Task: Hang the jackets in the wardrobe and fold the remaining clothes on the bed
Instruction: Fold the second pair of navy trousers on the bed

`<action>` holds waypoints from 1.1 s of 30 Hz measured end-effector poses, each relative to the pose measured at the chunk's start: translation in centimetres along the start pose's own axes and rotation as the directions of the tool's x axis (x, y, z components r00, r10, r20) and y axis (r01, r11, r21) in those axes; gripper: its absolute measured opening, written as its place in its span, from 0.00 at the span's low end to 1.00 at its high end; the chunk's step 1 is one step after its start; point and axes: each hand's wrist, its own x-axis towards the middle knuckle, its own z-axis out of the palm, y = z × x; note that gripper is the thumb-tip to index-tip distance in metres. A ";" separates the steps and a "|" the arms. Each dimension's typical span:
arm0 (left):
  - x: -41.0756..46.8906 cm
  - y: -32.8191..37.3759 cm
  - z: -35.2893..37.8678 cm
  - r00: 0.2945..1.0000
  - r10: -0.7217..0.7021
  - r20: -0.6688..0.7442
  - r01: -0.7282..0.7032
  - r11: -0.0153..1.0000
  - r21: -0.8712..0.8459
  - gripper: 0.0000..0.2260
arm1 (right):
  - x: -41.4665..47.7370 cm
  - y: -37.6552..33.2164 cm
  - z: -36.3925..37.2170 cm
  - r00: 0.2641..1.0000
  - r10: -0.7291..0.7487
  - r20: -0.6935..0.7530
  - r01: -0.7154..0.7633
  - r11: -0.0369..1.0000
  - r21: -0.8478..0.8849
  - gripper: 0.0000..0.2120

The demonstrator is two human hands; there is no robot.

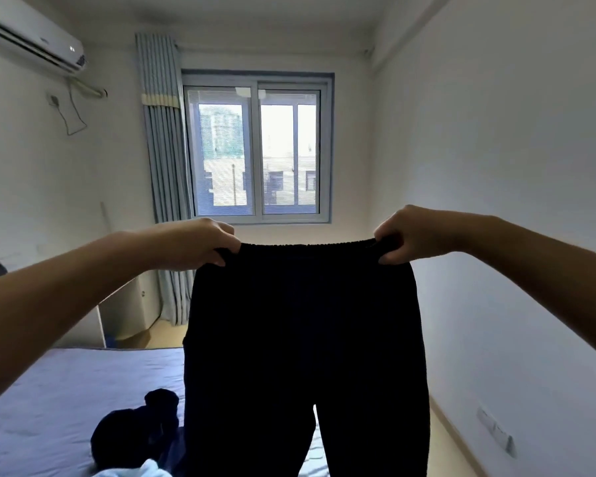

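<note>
Head view, facing a window wall. Pair of dark, near-black trousers with a gathered elastic waistband (303, 339) held up at centre frame, waistband stretched level, both legs hanging straight down past the lower edge. Left hand (203, 242) clamped on the left end of the waistband, fingers curled over the fabric. Right hand (406, 234) clamped on the right end likewise. Hands well apart, both forearms extended.

Bed with a blue-violet sheet (55, 401) at lower left. Crumpled dark navy garment (138, 428) lying on the sheet, just left of the hanging trousers. Pale blue cloth (141, 471) at the bottom edge, touching the navy garment.

White-framed sliding window (257, 149) at upper centre. Grey-blue striped curtain (166, 166) gathered beside it. White wall-mounted air conditioner (31, 36) at upper left.
</note>
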 end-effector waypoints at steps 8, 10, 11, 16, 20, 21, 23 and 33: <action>0.6 -2.4 -0.6 0.982 -0.171 0.074 0.157 0.973 0.167 0.05 | 0.9 -1.0 -0.1 0.997 0.024 0.079 -0.023 1.000 -0.010 0.13; 0.4 -2.7 -0.4 0.983 -0.171 0.072 0.155 0.971 0.183 0.06 | 0.9 -1.2 0.1 0.993 0.030 0.115 -0.032 0.999 0.011 0.14; 0.4 -2.6 -0.4 0.984 -0.160 0.074 0.145 0.973 0.181 0.07 | 0.9 -1.2 0.1 0.988 0.045 0.146 -0.046 0.999 0.003 0.14; 0.6 -2.0 -0.5 0.974 -0.142 0.178 0.111 0.979 0.172 0.12 | 1.2 -1.5 0.4 0.969 0.107 0.224 -0.083 0.990 -0.116 0.13; 0.2 -2.4 -0.3 0.968 -0.190 0.161 0.143 0.953 0.268 0.07 | 1.5 -1.8 1.1 0.991 0.049 0.125 -0.012 0.958 -0.286 0.17; 0.0 -2.5 -0.3 0.972 -0.185 0.146 0.143 0.955 0.261 0.08 | 1.7 -1.9 1.2 0.995 0.018 0.099 0.014 0.949 -0.315 0.18; -0.2 -2.5 -0.2 0.979 -0.167 0.116 0.135 0.960 0.247 0.06 | 2.0 -1.9 1.3 0.996 -0.026 0.081 0.048 0.954 -0.296 0.19; 0.5 -1.4 0.6 0.958 -0.201 0.203 0.140 0.950 0.279 0.04 | 2.1 -2.4 2.9 0.972 0.001 0.235 0.082 0.936 -0.343 0.08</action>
